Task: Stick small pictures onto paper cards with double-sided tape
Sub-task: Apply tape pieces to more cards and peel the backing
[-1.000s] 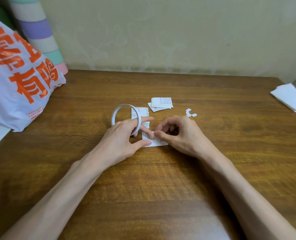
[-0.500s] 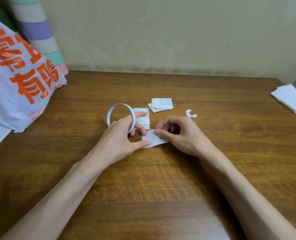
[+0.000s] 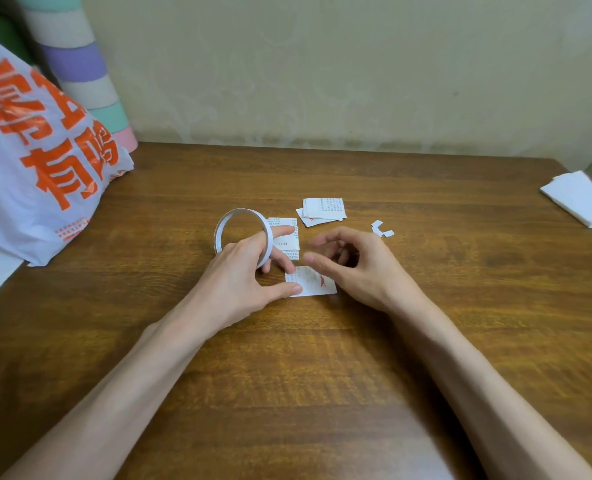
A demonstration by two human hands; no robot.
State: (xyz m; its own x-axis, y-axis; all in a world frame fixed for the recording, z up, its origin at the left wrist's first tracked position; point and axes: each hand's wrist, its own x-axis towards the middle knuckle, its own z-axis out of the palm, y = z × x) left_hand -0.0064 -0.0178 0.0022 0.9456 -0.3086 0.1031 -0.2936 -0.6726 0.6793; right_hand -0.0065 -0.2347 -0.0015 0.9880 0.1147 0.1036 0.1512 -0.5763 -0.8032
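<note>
A small printed card lies flat on the wooden table between my hands. My left hand carries the white ring of double-sided tape: the index finger pokes through the ring, which sits between index and middle finger. Its thumb tip and middle fingertip press on the card's left edge. My right hand hovers over the card's right part with fingers loosely curled, thumb and index apart, and nothing visible between them.
More printed pieces lie behind the left fingers, and a small stack sits farther back. White scraps lie to the right. A white-and-orange plastic bag fills the left side; folded white paper is at the far right edge.
My right fingertips have lifted off the card, which now lies flat. My left hand has shifted slightly left with the tape ring, its thumb staying on the card.
</note>
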